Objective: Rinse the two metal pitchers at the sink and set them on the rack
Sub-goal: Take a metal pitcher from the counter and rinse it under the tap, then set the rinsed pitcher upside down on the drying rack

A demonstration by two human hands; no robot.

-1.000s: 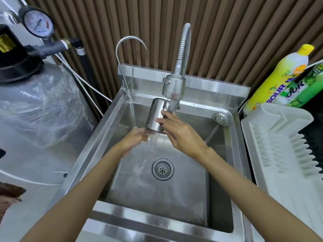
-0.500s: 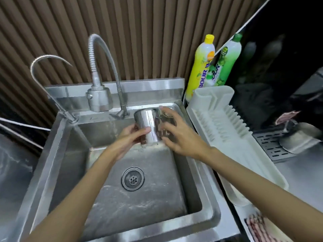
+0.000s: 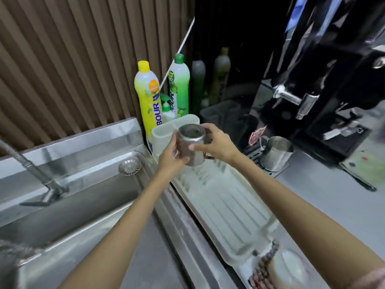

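Brown slatted wall is running behind a steel sink and a grey counter. Both hands are holding 1 metal pitcher upside down, base up, over the far end of the white rack, which is lying just right of the sink. Left hand is wrapping fingers around the pitcher's left side; right hand is gripping its right side by the handle, thumb across the front. Whether the pitcher is touching the rack, cannot tell. A 2nd pitcher is standing upright on a black drip grate beside a black machine, well apart from the hands. A yellow bottle and a green bottle are standing behind the rack. A strainer is sitting on the sink's rim.
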